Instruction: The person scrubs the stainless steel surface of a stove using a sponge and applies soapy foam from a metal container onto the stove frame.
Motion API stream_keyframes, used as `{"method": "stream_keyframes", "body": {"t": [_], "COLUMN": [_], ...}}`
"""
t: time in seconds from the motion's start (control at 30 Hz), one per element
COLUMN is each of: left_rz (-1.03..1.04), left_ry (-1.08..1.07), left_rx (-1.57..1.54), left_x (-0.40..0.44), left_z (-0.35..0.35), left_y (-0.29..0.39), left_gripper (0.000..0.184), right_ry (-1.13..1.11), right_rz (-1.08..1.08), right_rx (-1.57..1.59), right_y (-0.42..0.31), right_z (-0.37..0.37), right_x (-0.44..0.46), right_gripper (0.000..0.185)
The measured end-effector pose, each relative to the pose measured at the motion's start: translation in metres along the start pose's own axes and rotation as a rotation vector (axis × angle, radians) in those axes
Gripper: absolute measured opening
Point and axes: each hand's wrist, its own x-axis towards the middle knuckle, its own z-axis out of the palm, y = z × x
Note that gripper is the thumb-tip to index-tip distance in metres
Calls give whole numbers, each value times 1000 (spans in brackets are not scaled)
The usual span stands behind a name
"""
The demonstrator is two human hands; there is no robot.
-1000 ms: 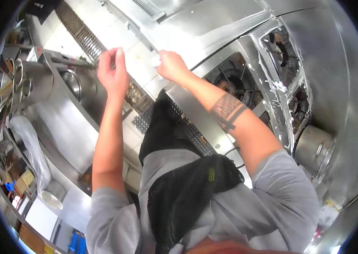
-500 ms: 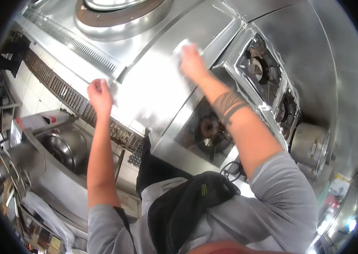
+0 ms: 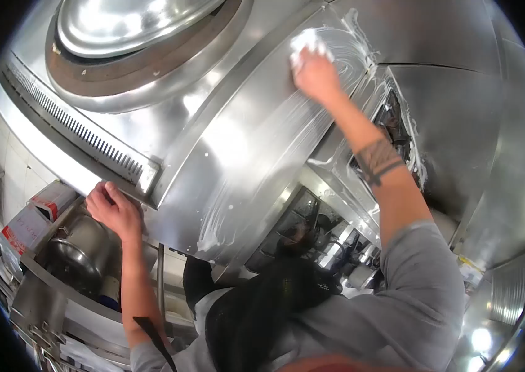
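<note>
My right hand (image 3: 317, 75) presses a soapy white wad (image 3: 309, 42) onto the steel worktop (image 3: 237, 133); whether it is cloth or sponge I cannot make out. Swirls of white suds (image 3: 346, 53) lie around it. Long soapy streaks run down the worktop towards my body, ending in a thicker patch (image 3: 211, 239). My left hand (image 3: 115, 211) rests at the front edge of the steel range, fingers curled in, with nothing visible in them.
A large round steel lid (image 3: 132, 25) covers a burner ring at the upper left, beside a slotted drain grate (image 3: 82, 121). Open gas burners (image 3: 299, 223) lie to the right of the worktop. A steel pot (image 3: 76, 254) and a red-and-white box (image 3: 26, 226) stand below left.
The view has shifted closer over the worktop. My right hand has slid the white wad farther towards the back wall, and suds streaks now show clearly. My left hand stays curled near the front edge.
</note>
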Motion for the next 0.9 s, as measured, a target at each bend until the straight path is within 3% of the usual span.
{"method": "stream_keyframes", "body": {"t": [0.07, 0.1, 0.17, 0.23, 0.27, 0.33, 0.37, 0.47, 0.57, 0.6, 0.7, 0.77, 0.83, 0.87, 0.9], "left_rz": [5, 13, 22, 23, 29, 2, -9, 57, 28, 29, 41, 44, 31, 33, 45], "left_ry": [-10, -16, -12, -27, -28, -54, -61, -21, -54, -44, -49, -25, -36, -52, -58], "left_rx": [31, 68, 87, 71, 72, 39, 47, 20, 21, 22, 30, 26, 31, 46, 43], "left_x": [1, 0, 1, 2, 4, 0, -3, 2, 1, 2, 3, 2, 0, 1, 4], "left_z": [2, 1, 1, 1, 2, 0, -2, -1, -2, -1, -3, -2, -2, -3, -1], "left_y": [1, 0, 1, 2, 2, -1, -2, 4, 2, 2, 2, 5, 4, 3, 3], "left_gripper": [25, 25, 26, 27, 27, 23, 23, 20, 20, 20, 21, 22, 22, 23, 23], "right_ry": [-143, -151, 214, 43, 43, 275, 261, 340, 326, 545, 564, 473, 325, 238, 240], "right_rz": [-132, -129, -61, 167, 172, 164, 156, -356, -186, -166, -24, -99, -326, -442, -427], "right_rx": [-79, -74, -150, 126, 130, 208, 210, 181, 201, 256, 35, 264, 280, 273, 273], "right_y": [-17, 8, 78, 103, 104, 95, 92, 84, 113, 108, 54, -2, -61, -76, -65], "right_z": [-28, -17, 21, 8, 12, 26, 34, 44, 41, 39, 25, 23, 9, 3, 1], "right_x": [-22, -14, 34, 85, 102, 126, 126, 117, 130, 133, 113, 63, -14, -43, -45], "right_gripper": [58, 58, 51, 55, 55, 54, 54, 47, 45, 36, 39, 34, 31, 31, 31]}}
